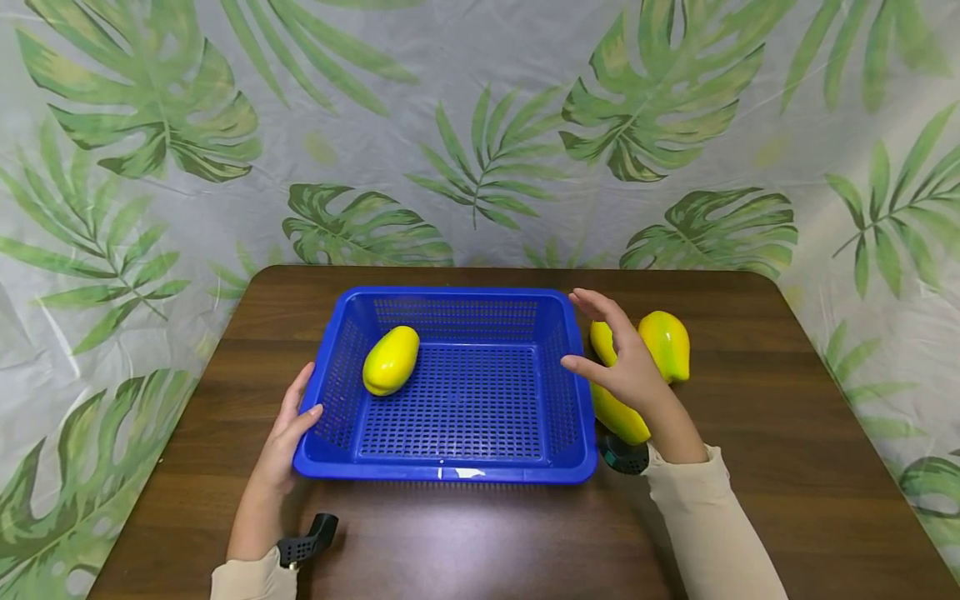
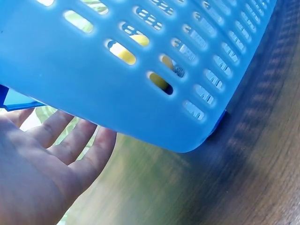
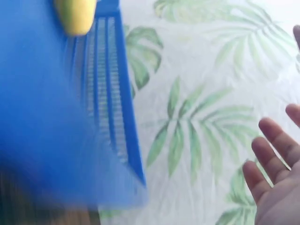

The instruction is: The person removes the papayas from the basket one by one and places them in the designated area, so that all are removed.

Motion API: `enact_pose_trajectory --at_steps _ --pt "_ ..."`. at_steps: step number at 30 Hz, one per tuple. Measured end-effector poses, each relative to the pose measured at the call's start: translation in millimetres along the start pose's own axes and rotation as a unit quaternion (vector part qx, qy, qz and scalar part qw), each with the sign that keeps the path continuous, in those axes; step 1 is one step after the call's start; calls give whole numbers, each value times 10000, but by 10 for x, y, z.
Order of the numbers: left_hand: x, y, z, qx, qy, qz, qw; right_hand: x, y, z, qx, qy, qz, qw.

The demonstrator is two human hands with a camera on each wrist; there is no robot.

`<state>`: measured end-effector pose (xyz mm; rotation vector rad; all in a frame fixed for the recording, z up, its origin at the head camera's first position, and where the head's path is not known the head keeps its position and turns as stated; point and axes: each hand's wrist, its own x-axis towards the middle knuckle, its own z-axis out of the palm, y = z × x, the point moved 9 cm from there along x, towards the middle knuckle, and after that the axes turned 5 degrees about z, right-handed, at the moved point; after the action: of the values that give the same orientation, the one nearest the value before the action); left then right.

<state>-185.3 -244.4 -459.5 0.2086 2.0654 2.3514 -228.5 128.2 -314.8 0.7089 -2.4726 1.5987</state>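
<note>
A blue plastic basket (image 1: 450, 471) with slotted walls sits in the middle of the table. Inside it, toward the left, lies a smooth yellow oblong fruit (image 1: 392, 361). My left hand (image 1: 281, 437) holds the basket's left rim, thumb over the top and fingers outside; the left wrist view has these fingers (image 2: 96, 150) under the blue edge. Just off the right rim is my right hand (image 1: 633, 371), thumb and fingers spread with nothing between them. In the right wrist view its fingers (image 3: 274, 161) stand apart from the blurred basket wall (image 3: 42, 117).
Right of the basket, a yellow-green fruit (image 1: 664, 343) and a long yellow fruit (image 1: 621, 415) lie on the brown wooden table (image 1: 795, 467), partly behind my right hand and forearm. A leaf-patterned curtain (image 1: 480, 125) hangs behind the table's back edge. Each wrist carries a black camera mount (image 1: 307, 542).
</note>
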Motion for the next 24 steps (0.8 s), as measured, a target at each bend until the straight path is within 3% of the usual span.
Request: enact_pose_trajectory --at_steps 7,17,21,24 --pt "6 7 5 -36 7 24 10000 150 -71 210 -136 -475 131 9987" --pt "-5 4 0 -36 4 26 10000 333 -204 575 -269 -1059 -144 9939" --pt "-2 -1 1 -72 -8 13 10000 414 -179 703 -365 -1252 -24 9915" --pt "-1 -15 -2 -92 -20 -7 10000 497 -7 816 -434 -1348 -25 9899"
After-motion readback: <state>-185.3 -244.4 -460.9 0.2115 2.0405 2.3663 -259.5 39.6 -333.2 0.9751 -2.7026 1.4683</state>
